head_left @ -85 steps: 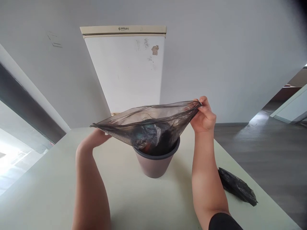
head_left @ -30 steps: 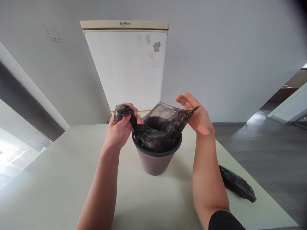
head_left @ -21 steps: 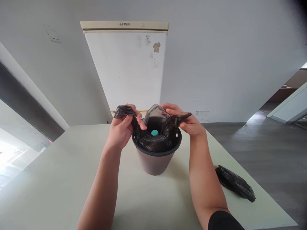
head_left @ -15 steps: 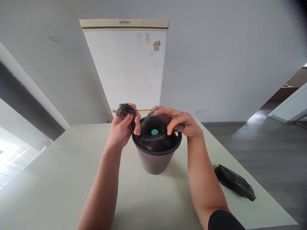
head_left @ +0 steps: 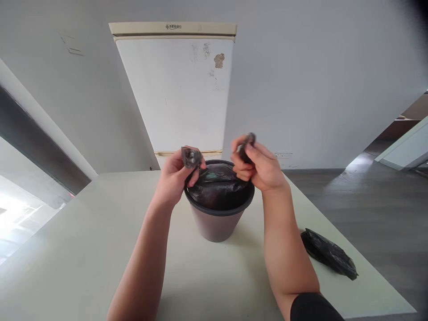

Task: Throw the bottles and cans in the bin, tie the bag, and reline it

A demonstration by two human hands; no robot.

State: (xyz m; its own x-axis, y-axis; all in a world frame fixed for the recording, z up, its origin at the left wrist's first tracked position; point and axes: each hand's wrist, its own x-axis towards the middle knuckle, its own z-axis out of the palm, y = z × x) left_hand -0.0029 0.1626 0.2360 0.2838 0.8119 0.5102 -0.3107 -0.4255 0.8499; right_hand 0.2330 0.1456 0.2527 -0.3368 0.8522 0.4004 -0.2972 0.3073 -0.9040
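Note:
A small brown bin (head_left: 216, 225) stands on the pale table (head_left: 83, 249), lined with a thin black plastic bag (head_left: 217, 189). My left hand (head_left: 175, 178) is closed on the gathered left edge of the bag, just above the bin's rim. My right hand (head_left: 259, 165) pinches the bunched right edge of the bag, lifted a little higher over the rim. The bag's top is pulled nearly closed between both hands. A hint of teal shows faintly through the plastic.
A second crumpled black bag (head_left: 329, 254) lies near the table's right edge. An old white fridge (head_left: 177, 89) stands against the grey wall behind the table. Dark floor (head_left: 384, 214) opens to the right.
The wide-stretched bag mouth has been gathered inward. Both hands bunched their edges and moved closer over the bin, and the teal object inside is now covered by plastic.

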